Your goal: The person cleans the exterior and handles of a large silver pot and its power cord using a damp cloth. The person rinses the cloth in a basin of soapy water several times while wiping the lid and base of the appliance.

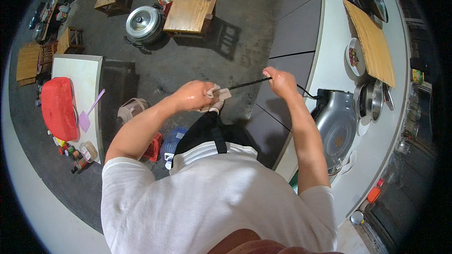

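My left hand (194, 95) is closed around a crumpled light cloth (223, 94), and a black power cord (247, 83) runs into the cloth. The fingers of my right hand (282, 82) grip the same cord, which is stretched between both hands. Beyond my right hand the cord slopes down to a grey electric appliance (337, 130) on the white countertop (330, 60). That appliance has a round, domed metal body with a brownish mark on it. The cord's far end is hidden at my left hand.
Grey cabinet doors (293, 31) stand below the counter. A bamboo mat (370, 42), a bowl of small onions or shallots (353, 58) and metal pans (376, 102) are on it. To my left is a table (77, 67) with a red cover (58, 109). A lidded pot (143, 24) and wooden chair (187, 14) stand ahead.
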The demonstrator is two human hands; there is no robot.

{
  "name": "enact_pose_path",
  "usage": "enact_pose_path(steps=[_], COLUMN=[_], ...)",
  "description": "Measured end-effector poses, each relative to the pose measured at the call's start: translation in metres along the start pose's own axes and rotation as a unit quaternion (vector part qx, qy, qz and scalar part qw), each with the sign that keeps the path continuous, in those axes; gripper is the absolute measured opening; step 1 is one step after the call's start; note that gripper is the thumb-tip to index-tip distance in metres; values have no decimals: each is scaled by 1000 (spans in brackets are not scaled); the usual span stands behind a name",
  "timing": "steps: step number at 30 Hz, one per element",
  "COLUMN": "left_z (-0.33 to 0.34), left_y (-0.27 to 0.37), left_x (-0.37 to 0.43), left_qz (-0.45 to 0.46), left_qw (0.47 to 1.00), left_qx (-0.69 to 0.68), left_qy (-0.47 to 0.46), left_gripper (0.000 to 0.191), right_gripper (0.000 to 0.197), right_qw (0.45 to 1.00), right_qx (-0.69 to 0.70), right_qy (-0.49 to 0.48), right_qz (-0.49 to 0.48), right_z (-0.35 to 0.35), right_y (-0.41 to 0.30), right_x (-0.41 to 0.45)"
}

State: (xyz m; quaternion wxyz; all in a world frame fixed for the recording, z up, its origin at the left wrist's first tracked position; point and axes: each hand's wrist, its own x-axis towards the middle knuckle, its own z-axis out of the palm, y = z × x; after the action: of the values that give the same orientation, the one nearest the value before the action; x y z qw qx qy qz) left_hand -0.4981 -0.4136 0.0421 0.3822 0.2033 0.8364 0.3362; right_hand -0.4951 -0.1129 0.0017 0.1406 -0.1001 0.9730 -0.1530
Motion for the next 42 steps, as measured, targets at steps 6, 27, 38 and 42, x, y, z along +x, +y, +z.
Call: enact_pose_path(steps=[6,27,38,42], left_z=[-32,-48,-79,-36], left_y=[-24,-7,-39,-33], left_x=[-44,-74,-99,-91], left_qz=[-46,-22,16,35], left_qw=[999,837,707,753], left_qx=[14,-544,-669,-620], left_qy=[-23,-53,230,220], left_gripper=[28,42,50,51], right_gripper=[13,29,25,25], right_qw=[1000,932,971,970], right_qx=[-2,64,68,126], right_qy=[13,98,84,102], right_qz=[11,-342,-214,-181], right_z=[-1,-61,-92,-100], right_y=[7,-148,-74,-85], right_x=[4,12,-31,-40])
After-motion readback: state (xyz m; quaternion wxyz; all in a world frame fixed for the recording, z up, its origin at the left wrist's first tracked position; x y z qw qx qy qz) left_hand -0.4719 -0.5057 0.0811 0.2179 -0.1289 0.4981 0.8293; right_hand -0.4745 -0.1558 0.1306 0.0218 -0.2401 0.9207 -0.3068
